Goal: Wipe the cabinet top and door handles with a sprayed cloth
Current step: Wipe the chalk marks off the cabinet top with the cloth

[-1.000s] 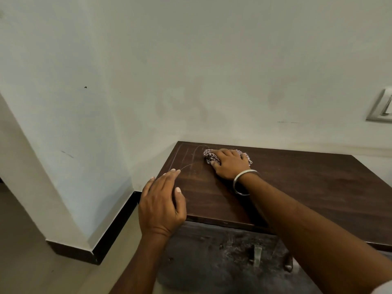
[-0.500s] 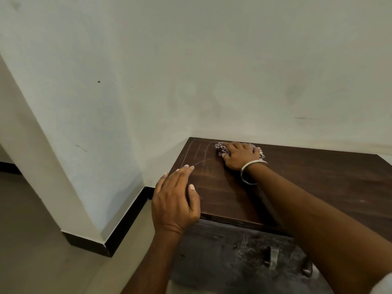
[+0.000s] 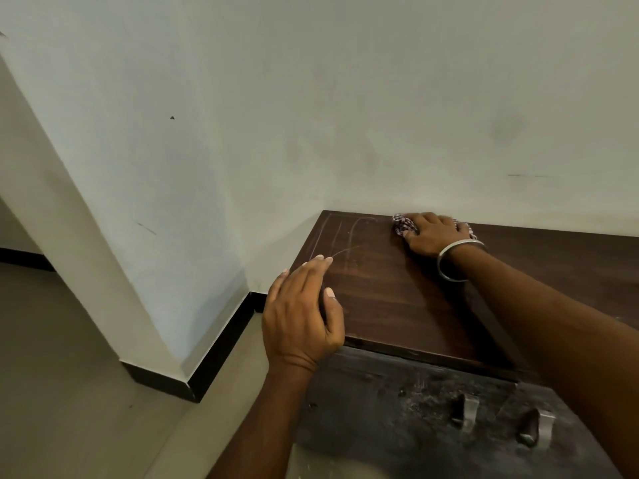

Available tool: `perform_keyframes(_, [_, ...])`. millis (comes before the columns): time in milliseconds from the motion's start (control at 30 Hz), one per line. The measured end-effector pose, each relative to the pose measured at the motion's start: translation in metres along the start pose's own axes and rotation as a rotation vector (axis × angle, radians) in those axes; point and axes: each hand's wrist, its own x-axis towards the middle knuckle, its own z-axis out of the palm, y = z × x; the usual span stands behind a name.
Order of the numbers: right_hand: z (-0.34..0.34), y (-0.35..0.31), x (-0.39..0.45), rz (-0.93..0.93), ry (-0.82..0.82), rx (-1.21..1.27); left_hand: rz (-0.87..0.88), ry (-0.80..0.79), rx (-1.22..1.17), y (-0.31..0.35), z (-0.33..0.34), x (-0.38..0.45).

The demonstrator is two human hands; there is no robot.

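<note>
We see the cabinet top point(image 3: 397, 299) as a flat slab of dark brown wood-grain laminate, smooth with a dull sheen, and pale dusty streaks arc across its far left corner. The right hand point(image 3: 434, 235) lies palm down at the back edge, right against the wall point(image 3: 311, 115), fingers spread flat over the cloth point(image 3: 403, 225). The cloth is a small crumpled rag with a fine purple-and-white check; only its bunched edges show at either side of the hand, so most of it is hidden. A plain silver bangle point(image 3: 456, 259) circles that wrist.

The left hand point(image 3: 301, 316) rests at the front left corner of the cabinet top, fingers straight and together, pointing toward the wall, thumb laid alongside; it holds nothing.

Below the front edge, the cabinet door point(image 3: 397, 409) looks rough and grimy, dark with grey smears and speckles. Two door handles point(image 3: 465, 413) of curved dull metal stick out side by side near its upper right. The right forearm crosses over the right part of the top and hides it.

The wall is matte off-white plaster with faint smudges and small marks. A black skirting point(image 3: 221, 344) runs along its foot, meeting a pale floor point(image 3: 69, 392).
</note>
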Motion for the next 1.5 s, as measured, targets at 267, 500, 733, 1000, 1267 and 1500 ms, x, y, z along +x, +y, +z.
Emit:
perform_keyframes(267, [0.008, -0.055, 0.013, -0.076, -0.042, 0.001, 0.008, 0.013, 0.006, -0.002, 0.003, -0.002])
perform_keyframes(500, [0.007, -0.056, 0.015, -0.132, -0.031, 0.021, 0.010, 0.039, -0.001, -0.003, 0.003, -0.002])
perform_keyframes(733, [0.001, -0.013, 0.011, -0.019, -0.009, -0.001, 0.008, 0.024, -0.008, -0.003, 0.003, -0.002])
perform_keyframes(1000, [0.012, -0.074, 0.020, -0.114, -0.051, 0.011, 0.004, 0.011, -0.013, -0.003, 0.003, -0.002])
perform_keyframes(1267, [0.013, -0.078, 0.013, -0.167, -0.043, 0.038, 0.006, 0.014, -0.008, -0.002, 0.001, -0.002])
perform_keyframes(1500, [-0.008, 0.013, -0.014, 0.016, -0.024, 0.014, -0.008, -0.006, 0.000, -0.002, 0.000, -0.002])
